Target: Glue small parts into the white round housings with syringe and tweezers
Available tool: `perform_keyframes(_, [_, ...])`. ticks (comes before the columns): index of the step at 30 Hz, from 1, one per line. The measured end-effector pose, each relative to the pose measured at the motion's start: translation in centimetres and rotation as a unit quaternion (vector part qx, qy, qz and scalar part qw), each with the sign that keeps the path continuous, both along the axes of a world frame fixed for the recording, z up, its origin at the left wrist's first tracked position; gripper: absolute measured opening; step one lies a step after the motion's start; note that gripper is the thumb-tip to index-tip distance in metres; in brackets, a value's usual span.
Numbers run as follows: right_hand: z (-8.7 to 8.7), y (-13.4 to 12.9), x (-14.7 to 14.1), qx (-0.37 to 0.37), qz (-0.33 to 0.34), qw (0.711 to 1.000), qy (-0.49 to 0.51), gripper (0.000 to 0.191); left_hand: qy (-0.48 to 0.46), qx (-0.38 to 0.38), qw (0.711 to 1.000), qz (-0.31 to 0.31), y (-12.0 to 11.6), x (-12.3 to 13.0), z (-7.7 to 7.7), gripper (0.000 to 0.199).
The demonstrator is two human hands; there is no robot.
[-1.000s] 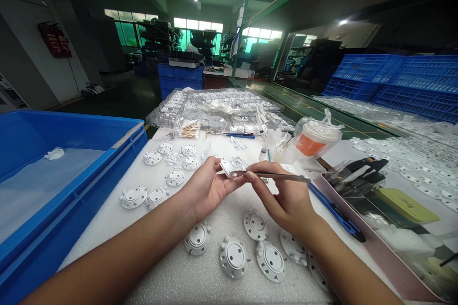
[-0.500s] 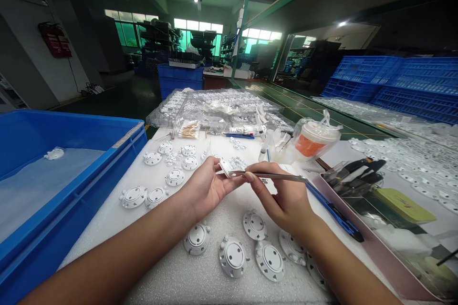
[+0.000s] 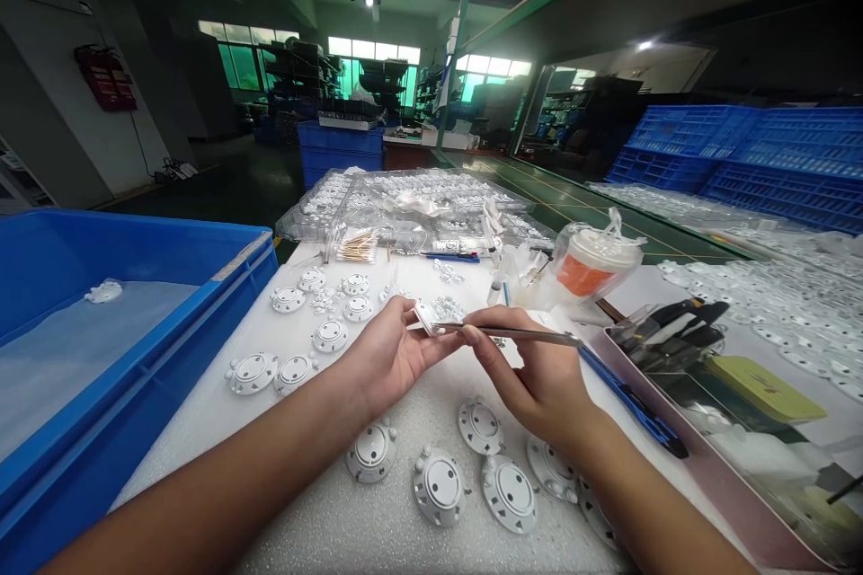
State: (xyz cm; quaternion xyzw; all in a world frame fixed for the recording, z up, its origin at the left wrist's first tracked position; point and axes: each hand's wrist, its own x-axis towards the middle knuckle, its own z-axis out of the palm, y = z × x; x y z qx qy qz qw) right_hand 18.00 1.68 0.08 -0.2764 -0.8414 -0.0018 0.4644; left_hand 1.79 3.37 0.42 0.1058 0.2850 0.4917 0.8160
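The left hand (image 3: 395,358) pinches a small white part (image 3: 426,317), tilted, above the foam (image 3: 283,449). The right hand's fingers are closed round the tweezers (image 3: 519,334), whose tips meet the part — or nearly; I can't tell from here. That part could pop out of so light a pinch if the tips press off-centre, and a metal point might scratch its white face. The right forearm passes close over the near discs (image 3: 511,492) — a dropped elbow could knock them. Loose white bits (image 3: 446,307) lie just beyond the hands, easy to scatter with a careless knuckle.
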Motion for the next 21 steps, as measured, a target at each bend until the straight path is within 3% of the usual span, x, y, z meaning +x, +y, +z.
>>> perform_keyframes(21, [0.0, -0.02, -0.04, 0.006, -0.004, 1.0, 0.001, 0.017, 0.033, -0.012, 0.999, -0.031, -0.02, -0.24, -0.16, 0.031])
